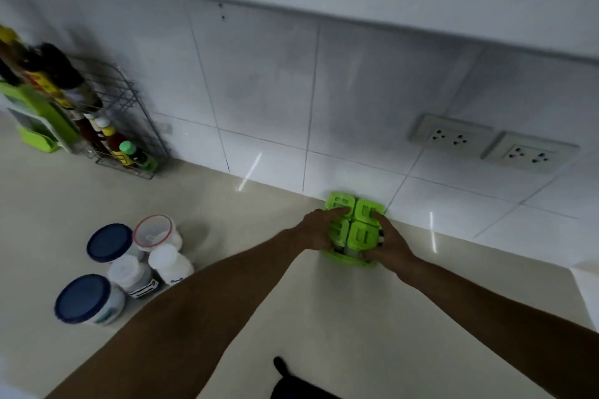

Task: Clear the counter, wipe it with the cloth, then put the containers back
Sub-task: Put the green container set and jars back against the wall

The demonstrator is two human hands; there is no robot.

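A green spice-box set (355,220) with several lidded compartments stands on the pale counter (227,223) against the tiled wall. My left hand (319,228) grips its left side and my right hand (387,243) grips its right side. At the left of the counter stands a cluster of containers: two jars with dark blue lids (110,241) (82,298), a clear tub with a red-rimmed lid (152,232), and two white bottles (168,261) (129,275). No cloth can be made out.
A wire rack (129,126) with sauce bottles stands at the back left against the wall, next to a green and white holder (39,120). Two wall sockets (453,138) (528,154) sit above the counter at the right. A dark object (291,382) shows at the bottom edge.
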